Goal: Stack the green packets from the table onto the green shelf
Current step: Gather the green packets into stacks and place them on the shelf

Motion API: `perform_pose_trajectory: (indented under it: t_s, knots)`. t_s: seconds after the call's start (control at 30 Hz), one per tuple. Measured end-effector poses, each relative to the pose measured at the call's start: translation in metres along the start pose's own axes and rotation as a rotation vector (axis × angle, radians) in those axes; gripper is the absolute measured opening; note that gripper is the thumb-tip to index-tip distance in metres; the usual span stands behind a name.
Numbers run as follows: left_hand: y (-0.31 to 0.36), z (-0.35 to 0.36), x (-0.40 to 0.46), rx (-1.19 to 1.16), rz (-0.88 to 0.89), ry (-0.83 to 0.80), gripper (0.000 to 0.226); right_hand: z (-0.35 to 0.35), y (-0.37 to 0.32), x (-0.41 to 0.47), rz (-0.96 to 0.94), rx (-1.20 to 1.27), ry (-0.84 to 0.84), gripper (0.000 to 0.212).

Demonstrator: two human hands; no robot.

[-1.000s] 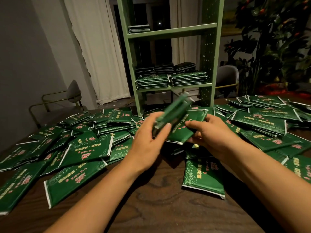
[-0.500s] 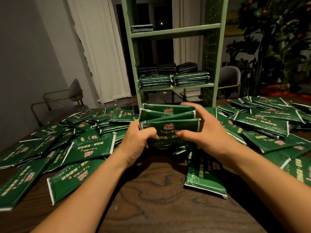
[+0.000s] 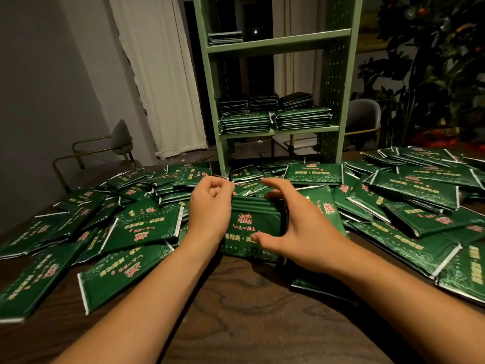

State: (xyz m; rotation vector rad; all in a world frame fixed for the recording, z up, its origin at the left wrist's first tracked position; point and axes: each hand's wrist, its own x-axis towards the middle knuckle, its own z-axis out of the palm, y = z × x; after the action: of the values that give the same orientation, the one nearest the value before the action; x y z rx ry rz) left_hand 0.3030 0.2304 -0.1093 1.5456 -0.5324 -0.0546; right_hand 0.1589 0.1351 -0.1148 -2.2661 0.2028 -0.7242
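Dark wood-grain desk (image 3: 236, 306) fills the lower frame, bare only at bottom centre. Green shelf (image 3: 338, 82) stands at the desk's far edge, upper centre, with perforated side panels. Pale curtain (image 3: 157, 74) hangs at upper left, a dark leafy plant (image 3: 433, 61) fills the upper right. One chair (image 3: 119, 143) is seen at mid left, another (image 3: 364, 114) right of the shelf.

Loose green packets (image 3: 147, 224) are spread across the desk on both sides of the frame, overlapping, mostly flat. On the shelf's lower board two flat piles of packets (image 3: 275, 120) sit side by side at the front, with three darker piles behind them. A small pile (image 3: 225, 38) lies on the upper board, left side.

A held stack of packets (image 3: 256, 222) is at frame centre — standing on edge on the desk, printed face toward the camera, squared between both hands. Left hand (image 3: 210, 206) is against the stack's left end, fingers curled over near the top corner; whether they actually clamp the stack cannot be told. Right hand (image 3: 291, 224) is spread — fingers arched over the top edge, thumb on the front face, pressing rather than wrapped round.
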Motion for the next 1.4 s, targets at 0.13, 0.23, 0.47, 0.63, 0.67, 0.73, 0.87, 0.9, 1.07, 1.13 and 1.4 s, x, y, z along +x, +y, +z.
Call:
perform_pose_trajectory:
  t_s: [0.13, 0.23, 0.47, 0.63, 0.67, 0.73, 0.87, 0.9, 1.07, 1.13, 1.4]
  knots:
    - [-0.002, 0.002, -0.004, 0.000, 0.030, -0.010, 0.006, 0.004, 0.000, -0.003, -0.142, -0.141, -0.063, 0.066]
    - [0.001, 0.001, -0.004, -0.049, 0.051, 0.067, 0.010, 0.004, 0.001, -0.002, -0.215, -0.170, -0.012, 0.060]
    - [-0.002, 0.002, -0.001, 0.060, -0.094, -0.045, 0.010, 0.007, 0.001, -0.006, -0.167, -0.191, -0.090, 0.060]
    - [0.008, -0.002, -0.005, -0.164, 0.008, -0.155, 0.021, -0.006, 0.000, 0.002, -0.095, -0.042, 0.097, 0.049]
    - [0.010, -0.001, -0.007, -0.182, 0.020, -0.227, 0.019, -0.010, 0.000, 0.005, -0.067, -0.007, 0.139, 0.049]
    - [0.008, 0.001, -0.010, -0.110, 0.060, -0.343, 0.025, -0.016, 0.001, 0.008, -0.010, 0.067, 0.183, 0.050]
    - [0.016, 0.003, -0.007, -0.001, 0.081, -0.351, 0.029, -0.028, 0.002, 0.016, 0.147, 0.133, 0.220, 0.050]
    - [0.018, 0.002, -0.005, -0.010, 0.067, -0.336, 0.029, -0.030, 0.000, 0.018, 0.206, 0.176, 0.222, 0.051]
    - [0.043, 0.001, 0.007, -0.098, -0.009, -0.278, 0.024, -0.054, -0.017, 0.040, 0.421, 0.469, 0.171, 0.052]
    - [0.057, 0.001, 0.012, -0.121, -0.052, -0.294, 0.042, -0.063, -0.021, 0.049, 0.415, 0.553, 0.176, 0.051]
    - [0.094, 0.011, 0.037, -0.232, -0.178, -0.267, 0.024, -0.095, -0.040, 0.077, 0.382, 0.697, 0.149, 0.040]
